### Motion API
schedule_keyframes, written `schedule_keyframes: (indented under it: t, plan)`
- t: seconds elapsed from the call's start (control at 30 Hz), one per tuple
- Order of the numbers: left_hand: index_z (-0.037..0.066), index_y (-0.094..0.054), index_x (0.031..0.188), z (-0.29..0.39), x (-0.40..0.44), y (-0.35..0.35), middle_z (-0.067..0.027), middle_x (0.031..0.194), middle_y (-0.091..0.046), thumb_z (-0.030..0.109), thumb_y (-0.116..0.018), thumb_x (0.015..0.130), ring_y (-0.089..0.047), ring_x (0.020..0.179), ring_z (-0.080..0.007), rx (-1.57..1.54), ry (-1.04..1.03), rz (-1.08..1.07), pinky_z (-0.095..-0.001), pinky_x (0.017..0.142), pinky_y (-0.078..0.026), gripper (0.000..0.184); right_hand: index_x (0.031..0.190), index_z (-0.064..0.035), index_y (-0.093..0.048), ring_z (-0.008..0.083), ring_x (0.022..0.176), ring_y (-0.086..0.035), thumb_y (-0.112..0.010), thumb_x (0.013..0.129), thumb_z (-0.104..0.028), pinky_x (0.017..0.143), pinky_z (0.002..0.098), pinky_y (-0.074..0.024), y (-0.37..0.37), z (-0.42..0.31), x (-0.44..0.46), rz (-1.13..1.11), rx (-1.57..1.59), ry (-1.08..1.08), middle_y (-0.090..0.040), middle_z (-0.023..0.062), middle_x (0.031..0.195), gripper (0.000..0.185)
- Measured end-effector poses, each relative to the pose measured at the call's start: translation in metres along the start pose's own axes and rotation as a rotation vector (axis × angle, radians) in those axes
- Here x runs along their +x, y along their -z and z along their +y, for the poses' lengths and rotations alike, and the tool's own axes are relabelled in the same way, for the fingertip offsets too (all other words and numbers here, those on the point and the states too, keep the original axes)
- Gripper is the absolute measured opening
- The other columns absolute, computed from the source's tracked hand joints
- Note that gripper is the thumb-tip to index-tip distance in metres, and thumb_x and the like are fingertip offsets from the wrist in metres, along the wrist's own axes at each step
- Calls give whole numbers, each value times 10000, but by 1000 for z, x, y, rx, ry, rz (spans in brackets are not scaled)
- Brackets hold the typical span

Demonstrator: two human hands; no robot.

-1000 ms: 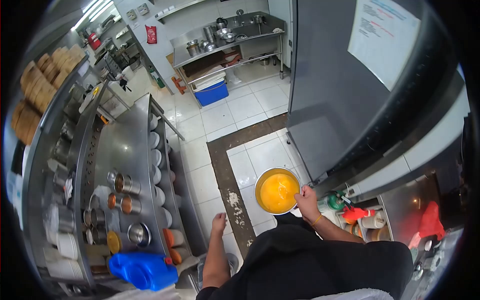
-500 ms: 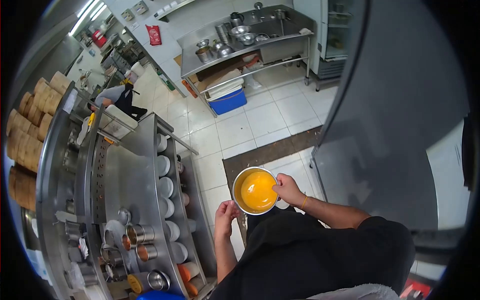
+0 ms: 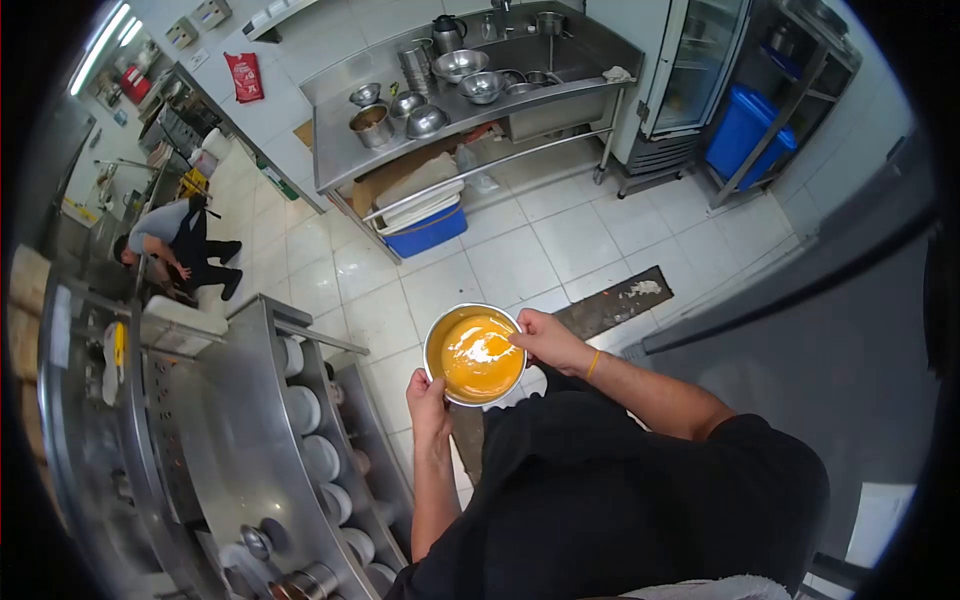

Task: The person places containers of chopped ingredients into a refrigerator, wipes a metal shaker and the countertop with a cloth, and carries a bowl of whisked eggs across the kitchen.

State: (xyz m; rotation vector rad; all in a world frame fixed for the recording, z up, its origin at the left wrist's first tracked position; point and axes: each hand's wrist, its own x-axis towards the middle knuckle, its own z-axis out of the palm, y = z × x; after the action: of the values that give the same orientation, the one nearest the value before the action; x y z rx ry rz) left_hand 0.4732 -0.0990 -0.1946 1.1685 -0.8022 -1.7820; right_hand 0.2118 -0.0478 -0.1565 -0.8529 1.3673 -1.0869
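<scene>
A round metal pot (image 3: 432, 345) is held out in front of my body, with glossy orange-yellow liquid (image 3: 475, 365) inside. My left hand (image 3: 428, 400) grips its near left rim, the thumb over the edge. On the right side, my right hand (image 3: 550, 341) pinches the rim between thumb and fingers. The undersides of both grips are hidden by the pot and hands. Below the pot, a dark floor strip (image 3: 615, 303) crosses the white tiles.
A steel counter (image 3: 230, 420) with white bowls (image 3: 305, 410) on its side shelf stands left. Ahead, a sink table (image 3: 345, 165) carries metal bowls and pots, with a blue container (image 3: 428, 232) beneath. A person (image 3: 180, 240) bends at far left. A glass-door fridge (image 3: 690, 75) stands at right.
My left hand has closed on the pot's rim, where before its fingers were only near or touching the edge. The view has shifted forward, showing more of the right-hand corner.
</scene>
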Motion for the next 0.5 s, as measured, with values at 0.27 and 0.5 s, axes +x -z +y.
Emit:
schedule_keyframes:
  t: [0.27,0.5]
  plan:
    - [113,-482,868,39,180,-37,-2,776,-595,-67,-560,865,-503,564,-76,-127,-94,161,-222,517,-400,196,1027,-56,-584,106,676,-626,-640,1012,-273,590,272,-561,114,-14,140,33,56,-159,-618,34,790,224]
    - [139,-494,876,77,321,-68,9,814,-591,-39,-601,830,-521,617,-87,-304,-157,508,-244,543,-397,212,936,-41,-597,106,644,-599,-604,991,-207,570,275,-520,251,-41,316,262,9,-71,-610,33,757,175]
